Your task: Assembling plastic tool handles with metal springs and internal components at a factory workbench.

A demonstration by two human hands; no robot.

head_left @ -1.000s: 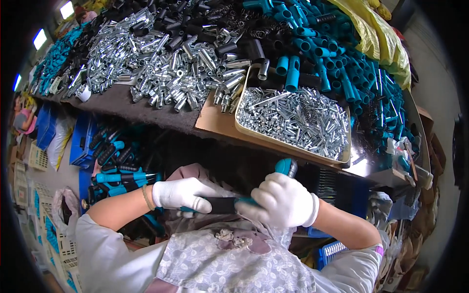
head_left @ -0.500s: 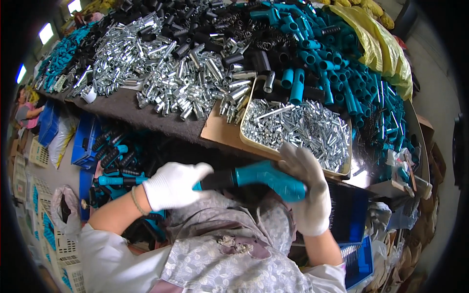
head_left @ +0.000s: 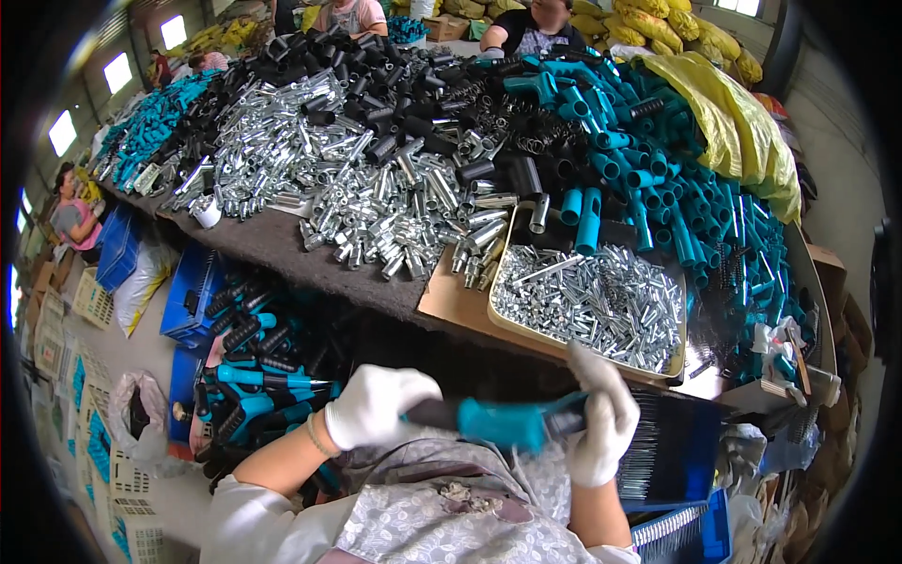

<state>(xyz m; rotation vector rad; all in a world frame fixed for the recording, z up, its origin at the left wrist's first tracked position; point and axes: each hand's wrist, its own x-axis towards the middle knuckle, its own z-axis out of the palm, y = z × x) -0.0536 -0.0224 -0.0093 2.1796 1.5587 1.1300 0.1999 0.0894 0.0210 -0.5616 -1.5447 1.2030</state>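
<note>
A teal-and-black hand tool (head_left: pixel 503 423), pistol-like in shape, lies roughly level in front of my apron and is smeared by motion. My left hand (head_left: pixel 381 406), in a white knitted glove, is closed round its black left end. My right hand (head_left: pixel 604 423), gloved too, is at the opposite end, with its thumb and fingers bent about the dark part there; the exact grip is blurred. Just beyond the tool stands a shallow cream tray (head_left: pixel 587 354) of small silver pins and springs.
Heaps of silver metal sleeves (head_left: pixel 385 202), black tubes (head_left: pixel 376 94) and teal housings (head_left: pixel 648 169) cover the bench. Below left, a pile of teal-and-black tools (head_left: pixel 268 376) lies near blue bins (head_left: pixel 193 301). A dark blue crate (head_left: pixel 672 446) holds thin metal rods at right. People (head_left: pixel 540 28) are across the bench.
The tool has turned, so a dark part now shows at its right end. My right hand has gone from flat with fingers straight to bent fingers. The view has tilted up.
</note>
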